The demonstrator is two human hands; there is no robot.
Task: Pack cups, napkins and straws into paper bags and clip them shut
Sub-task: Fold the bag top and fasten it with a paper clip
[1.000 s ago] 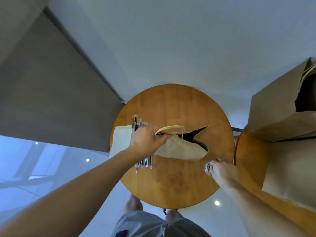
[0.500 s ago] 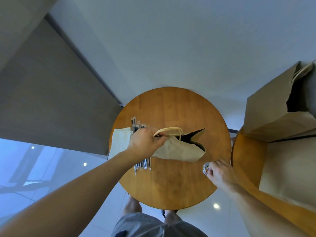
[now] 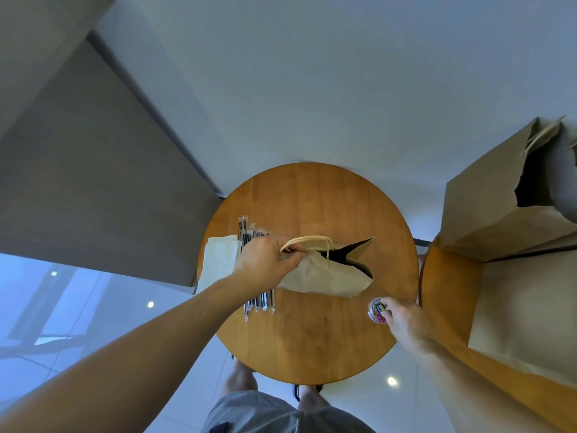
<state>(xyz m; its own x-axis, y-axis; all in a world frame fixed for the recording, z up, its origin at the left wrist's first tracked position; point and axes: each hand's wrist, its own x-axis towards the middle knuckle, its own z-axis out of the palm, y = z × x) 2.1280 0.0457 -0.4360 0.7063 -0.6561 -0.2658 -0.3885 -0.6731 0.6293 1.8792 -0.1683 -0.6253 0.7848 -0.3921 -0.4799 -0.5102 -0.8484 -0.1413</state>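
Observation:
A small brown paper bag (image 3: 324, 273) stands on the round wooden table (image 3: 312, 339), its mouth partly open toward the right. My left hand (image 3: 265, 260) pinches the bag's top edge at its left end, next to the twisted paper handles (image 3: 307, 242). My right hand (image 3: 402, 320) has its fingertips in a small clear tub of coloured paper clips (image 3: 376, 309) near the table's right edge. Wrapped black straws (image 3: 257, 303) lie under my left hand, and white napkins (image 3: 218, 260) lie at the table's left edge. No cup is visible.
A second wooden table (image 3: 449, 307) stands at the right with a large brown paper bag (image 3: 487, 207) open on top and flat brown bags (image 3: 524, 314) lying in front of it. A white wall is behind, glossy floor and my legs below.
My right hand has slid slightly toward the clip tub, fingertips now in it. My left hand keeps its pinch on the bag's top. The view shifted a little.

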